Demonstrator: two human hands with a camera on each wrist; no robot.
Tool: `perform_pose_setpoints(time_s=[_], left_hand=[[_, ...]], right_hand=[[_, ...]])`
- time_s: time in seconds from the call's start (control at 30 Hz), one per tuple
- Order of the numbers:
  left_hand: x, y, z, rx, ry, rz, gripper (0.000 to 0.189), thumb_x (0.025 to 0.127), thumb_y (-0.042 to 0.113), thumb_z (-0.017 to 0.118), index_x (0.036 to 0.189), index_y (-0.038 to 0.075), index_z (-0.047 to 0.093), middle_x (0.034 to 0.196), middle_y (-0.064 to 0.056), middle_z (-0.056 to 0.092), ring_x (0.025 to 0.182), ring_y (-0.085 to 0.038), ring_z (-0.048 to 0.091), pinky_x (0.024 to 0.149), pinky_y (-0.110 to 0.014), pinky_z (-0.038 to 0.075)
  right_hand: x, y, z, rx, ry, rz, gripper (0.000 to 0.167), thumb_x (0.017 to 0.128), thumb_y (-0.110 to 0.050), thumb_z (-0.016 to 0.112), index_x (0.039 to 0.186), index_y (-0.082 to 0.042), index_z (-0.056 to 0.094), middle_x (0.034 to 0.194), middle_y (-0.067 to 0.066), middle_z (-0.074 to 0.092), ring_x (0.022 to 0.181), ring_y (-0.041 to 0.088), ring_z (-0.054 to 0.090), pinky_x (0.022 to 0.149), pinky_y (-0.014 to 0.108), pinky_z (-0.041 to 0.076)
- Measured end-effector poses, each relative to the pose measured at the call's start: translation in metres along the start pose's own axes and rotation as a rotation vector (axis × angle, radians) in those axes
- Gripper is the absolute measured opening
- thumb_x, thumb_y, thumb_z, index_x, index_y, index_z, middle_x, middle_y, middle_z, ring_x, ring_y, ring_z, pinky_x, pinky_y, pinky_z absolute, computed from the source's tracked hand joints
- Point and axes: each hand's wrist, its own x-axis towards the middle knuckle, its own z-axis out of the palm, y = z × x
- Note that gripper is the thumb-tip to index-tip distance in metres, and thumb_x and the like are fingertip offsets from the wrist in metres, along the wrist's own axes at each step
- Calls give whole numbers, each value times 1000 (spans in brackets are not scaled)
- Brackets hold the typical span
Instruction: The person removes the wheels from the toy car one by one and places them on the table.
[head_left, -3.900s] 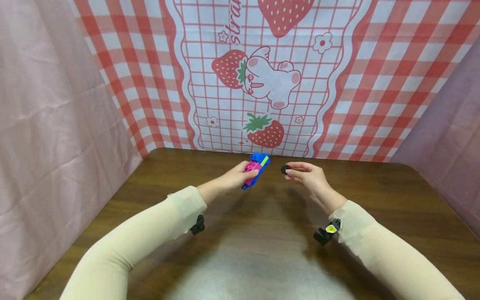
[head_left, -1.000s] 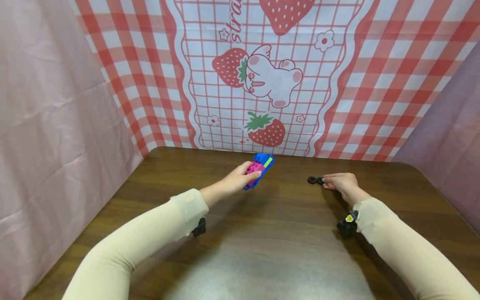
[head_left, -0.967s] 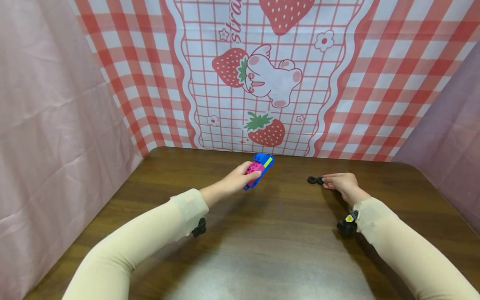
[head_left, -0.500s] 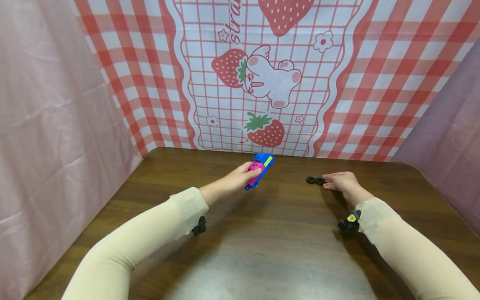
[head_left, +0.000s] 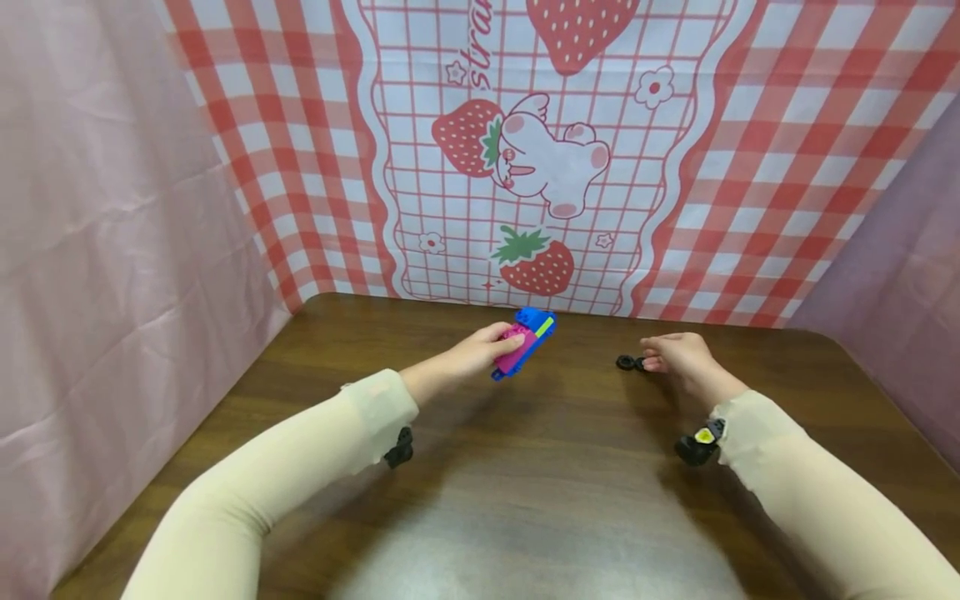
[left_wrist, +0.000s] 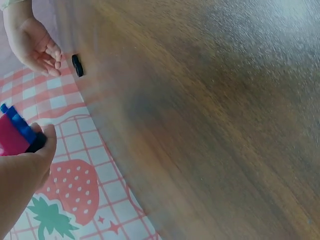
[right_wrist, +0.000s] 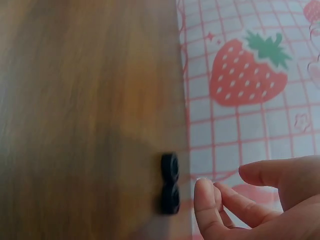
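My left hand [head_left: 472, 354] grips a small toy car [head_left: 514, 358] built of pink and blue blocks, with a lime stripe along its side. The left wrist view shows the thumb against a black part [left_wrist: 36, 143] of the car. Two black toy wheels [head_left: 626, 362] lie side by side on the table to the right. Just beside them is my right hand [head_left: 686, 358], which overlaps one in the head view. From the right wrist, nothing shows between that hand's parted thumb and fingers [right_wrist: 205, 205], and the wheels [right_wrist: 170, 169] stand apart from them.
The brown wooden table [head_left: 525, 467] reaches back to a strawberry-print cloth [head_left: 570, 167] hanging along its far edge. Pink curtains [head_left: 112, 250] close off both sides. A small black camera sits under each wrist.
Several seconds ago my right hand pinched a black wheel near the car. It moved right to the table, where two wheels now lie, and has since lifted slightly off them. The left hand keeps its grip.
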Motion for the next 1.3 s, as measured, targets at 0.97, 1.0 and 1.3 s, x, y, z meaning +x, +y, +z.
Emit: perform_pose_setpoints(time_s=[0.97,1.0,1.3], left_hand=[[9,3,10,134,41,24,44,98,21,57,134,-2,49,123,-22,60,109,-27,60,90,-32,52],[10,2,11,133,43,32,43,98,21,57,133,-2,49,122,-22,60,109,-27,61,90,-32,52],[13,1,18,124,37,64,44,97,18,58,133,-4,47,123,-21,58,110,-26,58,89,-29,51]], right_hand=[[-46,-60,83,14,-256,-112,70,95,-43,59,136,11,43,88,2,71,84,15,72,80,31,57],[-47,-60,85,26,-264,-113,69,95,-42,59,135,12,43,89,3,71,85,16,72,81,32,57],[-49,-49,101,109,-315,-105,59,97,-33,57,128,16,44,91,8,71,82,15,72,89,40,54]])
